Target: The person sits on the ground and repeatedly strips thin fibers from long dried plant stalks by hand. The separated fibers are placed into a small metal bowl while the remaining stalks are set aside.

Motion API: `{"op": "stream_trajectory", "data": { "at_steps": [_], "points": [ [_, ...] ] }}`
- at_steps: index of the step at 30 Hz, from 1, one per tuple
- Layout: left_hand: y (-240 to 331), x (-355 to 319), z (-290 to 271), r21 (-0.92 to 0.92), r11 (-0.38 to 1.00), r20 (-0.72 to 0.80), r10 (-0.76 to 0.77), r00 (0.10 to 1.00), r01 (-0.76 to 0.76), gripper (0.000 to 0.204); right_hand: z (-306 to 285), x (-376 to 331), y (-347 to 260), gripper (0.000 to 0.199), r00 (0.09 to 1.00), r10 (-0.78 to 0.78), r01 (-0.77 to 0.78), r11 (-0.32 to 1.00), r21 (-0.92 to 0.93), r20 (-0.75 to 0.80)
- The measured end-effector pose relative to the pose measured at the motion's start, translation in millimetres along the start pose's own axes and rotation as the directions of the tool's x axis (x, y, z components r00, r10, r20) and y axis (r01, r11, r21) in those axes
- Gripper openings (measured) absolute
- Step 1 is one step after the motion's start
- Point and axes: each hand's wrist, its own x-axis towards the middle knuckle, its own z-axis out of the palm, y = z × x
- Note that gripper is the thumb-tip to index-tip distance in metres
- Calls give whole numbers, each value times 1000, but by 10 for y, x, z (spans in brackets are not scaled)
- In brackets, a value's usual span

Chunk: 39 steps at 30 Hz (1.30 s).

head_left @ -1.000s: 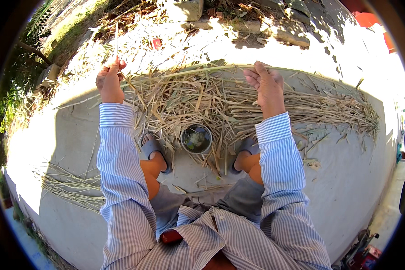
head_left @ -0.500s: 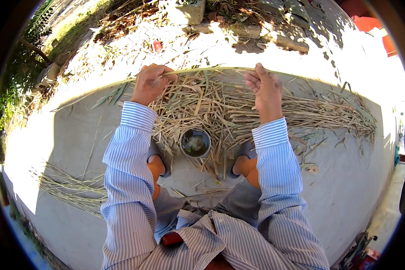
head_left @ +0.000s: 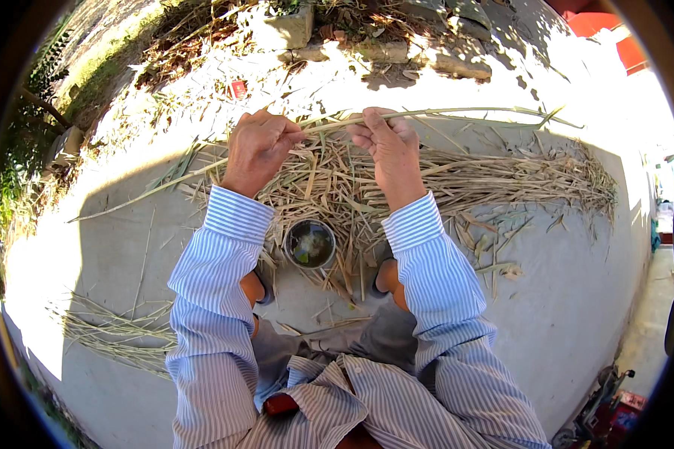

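Observation:
A long pale-green plant stalk (head_left: 472, 110) stretches crosswise in front of me, its ends reaching out past both hands. My left hand (head_left: 260, 150) is closed around it, knuckles up. To the right, my right hand (head_left: 388, 146) pinches the same stalk between thumb and fingers. Beneath the hands lies a heap of dry stalks and leaf strips (head_left: 337, 179), with longer stalks bundled toward the right. A round metal-rimmed container (head_left: 310, 244) of dark liquid, with some green bits in it, stands between my feet at the heap's near edge.
Thin green stalks (head_left: 116, 329) lie on the grey floor (head_left: 562, 299) at lower left. Beyond the shaded floor are a concrete block (head_left: 283, 30), dry leaf litter and a small red packet (head_left: 238, 90). Machinery (head_left: 603, 411) stands at lower right.
My right hand has moved left along the stalk, closer to my left hand. More of the stalk now sticks out to the right. The whole view has shifted slightly.

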Motion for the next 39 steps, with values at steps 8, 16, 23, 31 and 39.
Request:
{"op": "stream_trajectory", "data": {
  "at_steps": [8, 16, 23, 31, 39],
  "points": [
    [-595, -143, -513, -147, 960, 54, -234, 971, 239, 10, -252, 76, -219, 24, 967, -82, 67, 995, 68, 241],
    [-379, 0, -434, -141, 979, 30, -146, 989, 149, 19, -149, 33, -207, 23, 951, -230, 238, 971, -17, 207],
    [210, 175, 129, -147, 989, 18, 6, 1000, -3, 16, 27, -110, -10, 29, 932, -207, 244, 966, -91, 298],
    [76, 161, 112, -297, 948, 189, -55, 980, 110, 12, 0, -126, -22, 35, 957, -139, 186, 968, -170, 253],
    [-183, 119, 25, -687, 624, 33, -484, 875, 372, 19, -33, -139, 18, 32, 976, -74, 117, 971, -208, 203]
  ]
}}
